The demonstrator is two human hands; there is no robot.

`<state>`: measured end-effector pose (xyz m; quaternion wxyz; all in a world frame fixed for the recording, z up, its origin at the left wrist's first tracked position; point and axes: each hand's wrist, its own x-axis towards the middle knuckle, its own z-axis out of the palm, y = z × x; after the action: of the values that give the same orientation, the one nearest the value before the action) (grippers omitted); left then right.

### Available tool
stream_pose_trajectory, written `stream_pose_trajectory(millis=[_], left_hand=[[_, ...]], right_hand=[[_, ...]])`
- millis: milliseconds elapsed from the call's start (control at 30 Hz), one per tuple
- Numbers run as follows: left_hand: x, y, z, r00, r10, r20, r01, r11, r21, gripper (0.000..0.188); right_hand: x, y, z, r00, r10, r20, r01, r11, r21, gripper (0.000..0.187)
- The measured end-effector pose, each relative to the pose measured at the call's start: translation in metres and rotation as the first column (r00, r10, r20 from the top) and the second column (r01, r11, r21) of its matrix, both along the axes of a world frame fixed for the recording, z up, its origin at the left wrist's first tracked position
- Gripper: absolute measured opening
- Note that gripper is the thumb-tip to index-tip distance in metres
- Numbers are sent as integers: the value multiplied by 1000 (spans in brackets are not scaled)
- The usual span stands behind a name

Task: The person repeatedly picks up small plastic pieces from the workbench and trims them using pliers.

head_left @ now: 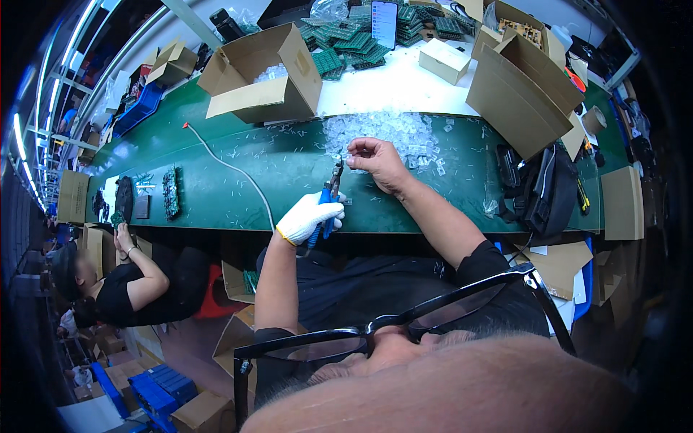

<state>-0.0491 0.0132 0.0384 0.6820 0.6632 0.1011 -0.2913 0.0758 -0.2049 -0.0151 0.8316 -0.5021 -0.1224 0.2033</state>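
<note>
My left hand (303,219), in a white glove, is wrapped round the blue handles of a pair of pliers (336,180). Their jaws point up and away from me. Just right of the jaws, my bare right hand (381,166) pinches with thumb and curled fingers; a small clear plastic piece seems to be at its fingertips, by the jaws, too small to make out well. Behind that hand spreads a heap of small clear plastic pieces (415,137) on the green bench mat (209,180). Thin clear offcuts are scattered over the mat.
An open cardboard box (260,101) with clear pieces inside stands at the back left, another box (516,97) at the back right. Green circuit boards (354,43) and a phone (384,23) are behind. A hose (234,167) crosses the mat. A co-worker (123,281) sits at left.
</note>
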Motion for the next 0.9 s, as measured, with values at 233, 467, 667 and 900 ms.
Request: stream_pose_trajectory(millis=[233,467,667,900], left_hand=[[1,0,3,999,-32,4,32,999,39,53],[1,2,4,1000,-4,-15,3,1000,-25,54],[1,-4,15,998,-57,26,52,985,162,46],[-6,-11,13,994,75,85,-89,979,183,30]], right_hand=[[3,-4,5,1000,23,13,-22,999,-40,26],[1,-2,5,999,43,6,-43,996,-73,26],[2,-4,6,998,41,58,-34,993,-114,24],[-2,-1,5,998,50,46,-42,987,-157,23]])
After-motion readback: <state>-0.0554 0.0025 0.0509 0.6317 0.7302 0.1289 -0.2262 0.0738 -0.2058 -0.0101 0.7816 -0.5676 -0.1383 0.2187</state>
